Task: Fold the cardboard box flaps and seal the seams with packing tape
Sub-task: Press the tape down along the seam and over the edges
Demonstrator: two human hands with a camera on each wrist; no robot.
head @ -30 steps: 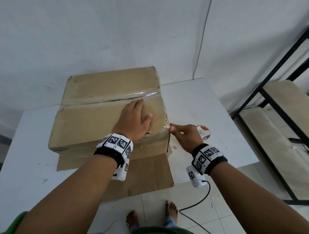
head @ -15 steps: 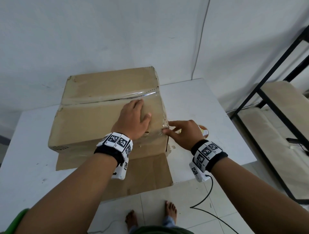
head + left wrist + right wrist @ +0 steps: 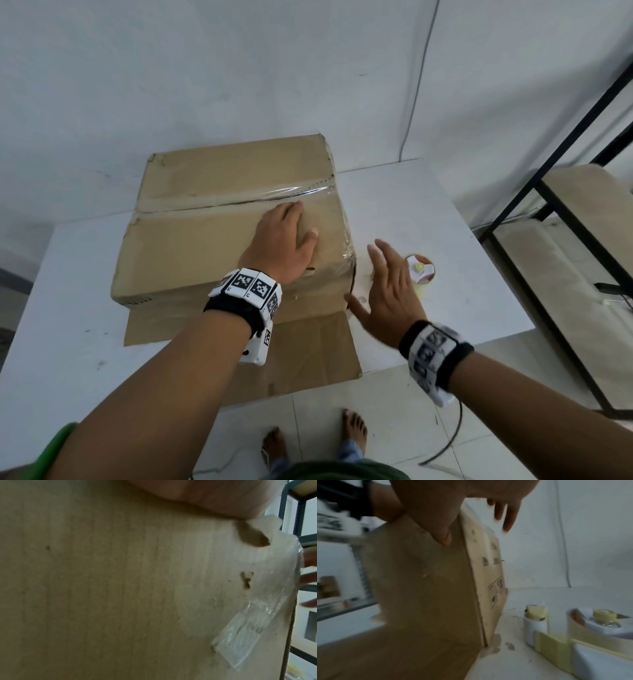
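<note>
Fingers: left hand, four fingers straight and close together, laid flat on the box top with the thumb spread to the side; right hand, fingers straight and slightly spread, gripping nothing, held edge-on just beside the box's right end; whether it touches the cardboard cannot be told.

Table: one, white, set against a white wall.

Cardboard box: one, brown, standing on the table toward its far side. Long axis runs left to right across the view. Two top flaps closed, meeting at a seam along that axis. One near flap lies open, flat on the table and overhanging the front edge.

Clear tape: one strip along the top seam; one further wrinkled piece wrapped over the box's near right corner.

Tape dispenser: one, white and yellow, on the table to the right of the box, just beyond the right hand.

Metal shelf frame: one, black, at far right.

Wrist bands: two, black, with white marker tags, one per wrist.
</note>
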